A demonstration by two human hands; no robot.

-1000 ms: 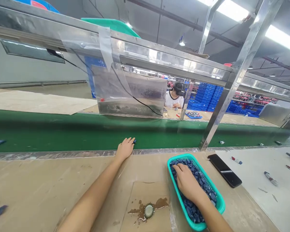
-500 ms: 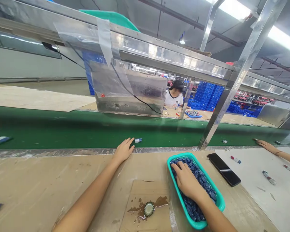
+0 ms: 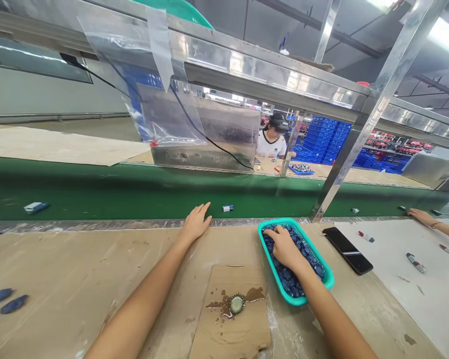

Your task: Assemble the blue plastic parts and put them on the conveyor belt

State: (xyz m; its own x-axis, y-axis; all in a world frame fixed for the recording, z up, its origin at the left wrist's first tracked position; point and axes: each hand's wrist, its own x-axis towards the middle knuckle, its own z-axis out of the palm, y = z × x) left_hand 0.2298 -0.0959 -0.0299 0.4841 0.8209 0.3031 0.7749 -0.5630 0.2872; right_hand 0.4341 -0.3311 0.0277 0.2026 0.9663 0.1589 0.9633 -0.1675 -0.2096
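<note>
My left hand (image 3: 196, 222) rests at the near edge of the green conveyor belt (image 3: 97, 192), fingers stretched out and holding nothing visible. Just right of its fingertips, apart from them, a small blue-and-white piece (image 3: 228, 208) lies on the belt. My right hand (image 3: 284, 247) reaches into a turquoise plastic basket (image 3: 260, 244) full of small dark blue pieces (image 3: 310, 259). Its fingers are bent down among them, and the fingertips are partly hidden, so what they grip is unclear. In front of me a crimped bottle cap (image 3: 237, 303) lies on wet-stained cardboard (image 3: 243, 334).
A black phone (image 3: 347, 251) lies right of the basket. Two dark blue pieces (image 3: 14, 304) are at the left. Another person's hand (image 3: 421, 217) is at the belt on the right. A metal post (image 3: 340, 159) rises beyond the basket; a co-worker (image 3: 271, 142) sits across the belt.
The blue-and-white piece has moved right, away from my left fingertips. The view has shifted slightly. The basket's near end appears farther from me; my right hand stays in it.
</note>
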